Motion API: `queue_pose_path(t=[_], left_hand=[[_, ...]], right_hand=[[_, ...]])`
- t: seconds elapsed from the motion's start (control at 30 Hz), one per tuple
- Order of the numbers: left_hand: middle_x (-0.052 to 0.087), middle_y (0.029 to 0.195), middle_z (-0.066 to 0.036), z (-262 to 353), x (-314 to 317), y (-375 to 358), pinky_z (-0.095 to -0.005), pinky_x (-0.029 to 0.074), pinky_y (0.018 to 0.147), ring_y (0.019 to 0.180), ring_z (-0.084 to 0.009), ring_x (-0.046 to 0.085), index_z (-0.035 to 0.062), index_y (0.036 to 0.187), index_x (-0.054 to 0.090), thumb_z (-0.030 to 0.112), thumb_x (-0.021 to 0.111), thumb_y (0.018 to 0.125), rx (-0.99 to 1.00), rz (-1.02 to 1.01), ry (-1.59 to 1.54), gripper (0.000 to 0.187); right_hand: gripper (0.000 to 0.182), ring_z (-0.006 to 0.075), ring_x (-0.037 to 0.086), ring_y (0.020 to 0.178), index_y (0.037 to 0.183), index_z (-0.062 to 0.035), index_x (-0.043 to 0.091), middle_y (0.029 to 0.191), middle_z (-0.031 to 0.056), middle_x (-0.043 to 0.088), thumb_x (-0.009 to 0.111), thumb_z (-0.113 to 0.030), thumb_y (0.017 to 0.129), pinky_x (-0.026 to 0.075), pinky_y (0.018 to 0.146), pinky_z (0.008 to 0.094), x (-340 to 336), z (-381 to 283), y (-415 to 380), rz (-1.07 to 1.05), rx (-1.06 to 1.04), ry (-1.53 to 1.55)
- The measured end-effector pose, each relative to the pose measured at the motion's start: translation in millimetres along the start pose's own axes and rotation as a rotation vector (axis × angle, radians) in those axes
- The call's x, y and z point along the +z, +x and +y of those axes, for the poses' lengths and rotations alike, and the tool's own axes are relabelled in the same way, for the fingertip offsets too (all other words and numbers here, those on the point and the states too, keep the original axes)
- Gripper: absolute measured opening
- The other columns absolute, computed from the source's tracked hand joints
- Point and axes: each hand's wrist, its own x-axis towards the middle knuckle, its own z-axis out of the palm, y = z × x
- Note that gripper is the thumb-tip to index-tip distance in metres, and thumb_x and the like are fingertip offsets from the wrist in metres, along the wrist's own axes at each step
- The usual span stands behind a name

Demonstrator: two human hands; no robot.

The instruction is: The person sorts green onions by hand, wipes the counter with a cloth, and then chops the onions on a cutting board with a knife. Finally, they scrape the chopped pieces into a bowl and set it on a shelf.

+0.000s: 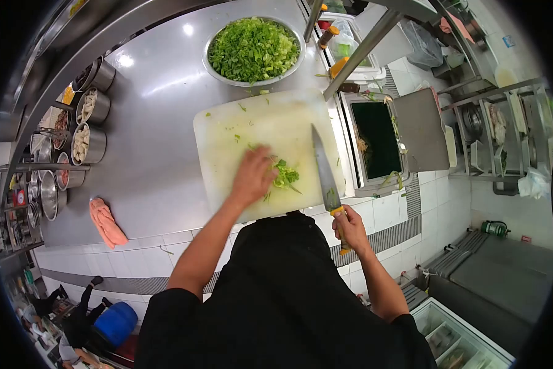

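My right hand (pixel 350 229) is wrapped round the yellow-and-dark handle of a large kitchen knife (pixel 327 174). Its blade lies over the right side of a pale cutting board (pixel 227 132), tip pointing away from me. On the board's left half is my left hand (pixel 255 174), its fingers smeared by motion. Right beside those fingers sits a small heap of chopped green onion (pixel 286 175), and green scraps dot the board. Beyond the board's far edge stands a metal bowl (pixel 212 72) heaped with chopped green onion (pixel 255 49).
The board rests on a steel counter (pixel 147 135). A folded orange cloth (pixel 107 222) lies near its front left edge. Metal pots (pixel 92 144) of ingredients line the left. Right of the board is an open bin (pixel 375 138) with a dark interior. A steel post (pixel 362 52) rises at the back right.
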Motion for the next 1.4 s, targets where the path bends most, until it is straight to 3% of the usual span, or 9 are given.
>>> queue_pose_path(t=[0.23, 0.57, 0.87, 1.03, 1.1, 1.13, 1.2, 1.3, 1.4], left_hand=[[0.05, 0.148, -0.023, 5, -8, -41, -0.058, 0.03, 0.119, 0.141, -0.0437, 0.043, 0.0001, 0.14, 0.054, 0.023, 0.057, 0.102, -0.394, 0.271, 0.145, 0.044], [0.039, 0.158, -0.027, 58, 39, 13, -0.0527, 0.027, 0.123, 0.145, -0.0445, 0.039, -0.0059, 0.151, 0.042, 0.022, 0.047, 0.108, -0.459, 0.424, -0.196, 0.051], [0.053, 0.145, -0.029, 21, -92, 244, -0.0474, 0.037, 0.117, 0.138, -0.0437, 0.047, -0.0061, 0.142, 0.054, 0.023, 0.041, 0.111, -0.223, 0.825, -0.332, 0.045], [0.063, 0.136, -0.024, -99, -132, 352, -0.0433, 0.046, 0.108, 0.124, -0.0362, 0.06, -0.0053, 0.13, 0.06, 0.023, 0.037, 0.11, -0.305, 0.639, -0.684, 0.041], [0.062, 0.135, -0.026, -109, -161, 327, -0.0428, 0.045, 0.107, 0.125, -0.0386, 0.058, -0.0046, 0.124, 0.062, 0.019, 0.038, 0.108, -0.183, 0.527, 0.216, 0.037], [0.062, 0.133, -0.029, -68, -176, 308, -0.0438, 0.044, 0.107, 0.124, -0.0436, 0.055, -0.0049, 0.127, 0.061, 0.016, 0.038, 0.107, -0.416, 0.567, -0.107, 0.037], [0.067, 0.127, -0.024, -90, -158, 281, -0.0425, 0.044, 0.103, 0.123, -0.0373, 0.06, -0.0065, 0.127, 0.062, 0.028, 0.046, 0.108, -0.334, 0.798, -0.65, 0.043], [0.067, 0.125, -0.023, -191, -72, 202, -0.0426, 0.044, 0.107, 0.119, -0.0365, 0.061, -0.0053, 0.128, 0.059, 0.03, 0.052, 0.105, -0.516, 0.853, -0.055, 0.043], [0.042, 0.158, -0.024, -127, -47, 138, -0.046, 0.032, 0.122, 0.147, -0.0397, 0.039, 0.0019, 0.157, 0.036, 0.024, 0.062, 0.098, -0.685, 0.588, -0.102, 0.068]], right_hand=[[0.028, 0.01, 0.057, 0.053, 0.121, -0.0053, 0.062, 0.072, 0.0034, 0.061, 0.06, -0.03, 0.107, 0.046, 0.049, 0.0252, 46, 30, -2, -0.088, 0.028, 0.153], [0.028, 0.009, 0.055, 0.054, 0.117, -0.0026, 0.064, 0.072, 0.0008, 0.06, 0.063, -0.026, 0.103, 0.046, 0.05, 0.0259, 133, -14, 12, -0.228, 0.008, 0.074], [0.036, 0.0239, 0.059, 0.058, 0.119, 0.0007, 0.065, 0.068, 0.0153, 0.062, 0.067, -0.029, 0.099, 0.047, 0.059, 0.038, 104, -153, 23, -0.019, -0.414, -0.276], [0.039, 0.0346, 0.064, 0.062, 0.119, -0.0006, 0.065, 0.072, 0.0186, 0.067, 0.067, -0.033, 0.098, 0.05, 0.062, 0.0418, 70, -147, 25, 0.045, -0.475, -0.393], [0.038, 0.0413, 0.068, 0.073, 0.121, -0.004, 0.065, 0.081, 0.021, 0.071, 0.068, -0.033, 0.096, 0.052, 0.067, 0.045, 50, -128, 24, 0.142, -0.599, -0.616], [0.038, 0.0413, 0.068, 0.073, 0.121, -0.004, 0.065, 0.081, 0.021, 0.071, 0.068, -0.033, 0.096, 0.052, 0.067, 0.045, 41, -119, 24, 0.139, -0.608, -0.615], [0.037, 0.0426, 0.069, 0.084, 0.123, -0.0091, 0.066, 0.093, 0.0208, 0.072, 0.07, -0.031, 0.093, 0.054, 0.072, 0.0479, 25, -104, 25, 0.22, -0.671, -0.791], [0.037, 0.0399, 0.069, 0.086, 0.123, -0.0138, 0.067, 0.098, 0.0181, 0.07, 0.073, -0.03, 0.09, 0.055, 0.073, 0.049, 11, -92, 34, 0.246, -0.667, -0.907], [0.038, 0.037, 0.069, 0.083, 0.121, -0.0172, 0.069, 0.093, 0.0137, 0.067, 0.076, -0.03, 0.086, 0.055, 0.071, 0.0493, 7, -74, 68, 0.284, -0.736, -1.074]])
